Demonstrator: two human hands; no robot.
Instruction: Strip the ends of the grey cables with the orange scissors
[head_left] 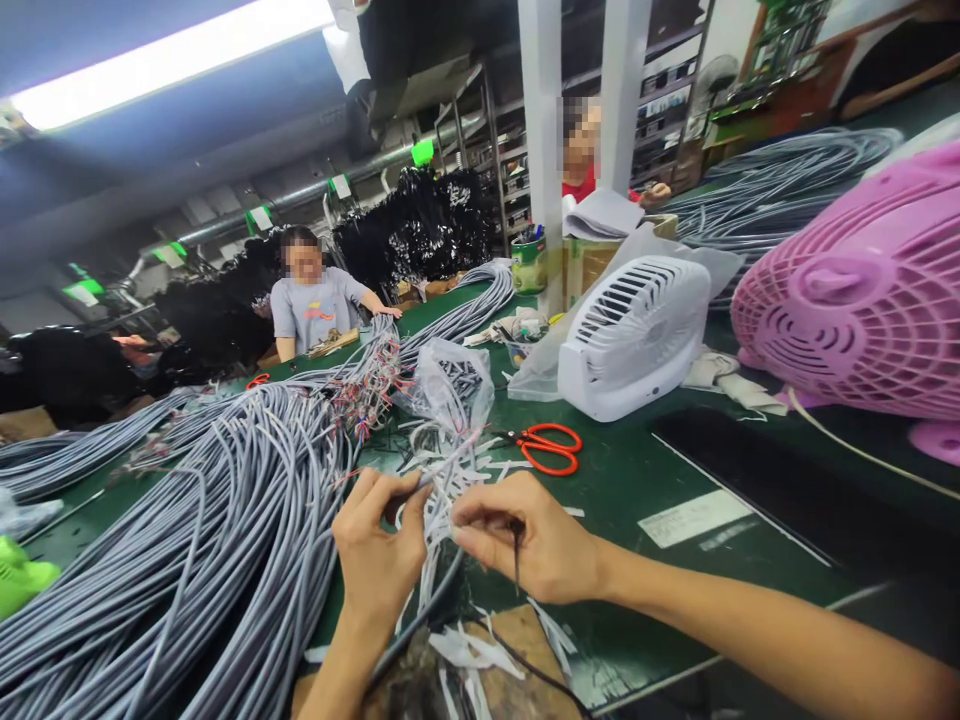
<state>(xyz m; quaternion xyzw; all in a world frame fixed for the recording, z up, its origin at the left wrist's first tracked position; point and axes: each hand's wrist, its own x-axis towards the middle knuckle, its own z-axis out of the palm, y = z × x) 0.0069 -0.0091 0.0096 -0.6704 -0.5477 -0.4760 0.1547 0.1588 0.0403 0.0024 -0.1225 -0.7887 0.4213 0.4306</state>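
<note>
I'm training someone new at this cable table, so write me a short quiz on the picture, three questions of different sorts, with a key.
1. Open question: what does the left hand pinch?
2. True or false: the orange-handled scissors are held in the right hand.
3. Multiple choice: what colour is the fan at the right edge of the picture?
A) White
B) Pink
C) Black

Key:
1. A grey cable.
2. False; they lie on the green table, beyond that hand.
3. B.
</note>
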